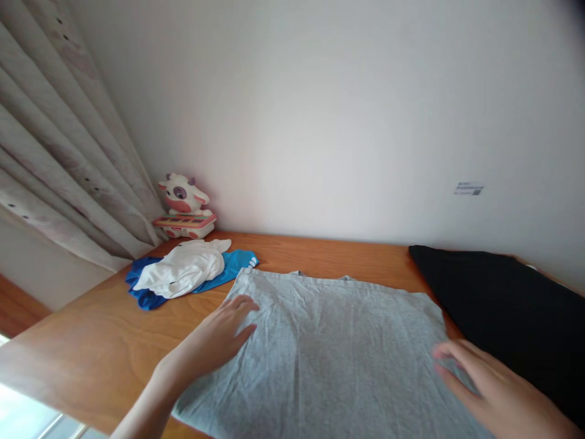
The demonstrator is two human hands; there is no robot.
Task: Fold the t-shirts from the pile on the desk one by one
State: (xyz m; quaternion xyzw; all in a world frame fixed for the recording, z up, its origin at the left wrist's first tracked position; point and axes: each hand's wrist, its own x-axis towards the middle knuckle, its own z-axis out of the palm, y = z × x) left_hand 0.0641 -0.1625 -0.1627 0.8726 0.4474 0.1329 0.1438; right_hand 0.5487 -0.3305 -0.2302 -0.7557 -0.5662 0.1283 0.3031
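Observation:
A light grey fabric piece [338, 353] lies spread out and wrinkled on the wooden table, running past the bottom of the picture. Two small bumps or loops show along its far edge; what kind of item it is I cannot tell. My left hand [223, 332] is over its left edge, palm down, thumb and fingers apart. At the right edge is my right hand [484, 378], slightly blurred, with a gap between its thumb and curved fingers. Nothing is held in either hand. Whether they touch the fabric is unclear.
A black cloth [503, 299] lies on the right of the table [114, 341]. White and blue clothes [183, 268] are bunched at the back left. Behind them a cow-shaped toy keyboard [185, 207] stands near the curtain [59, 134]. A wall [329, 122] borders the table's back.

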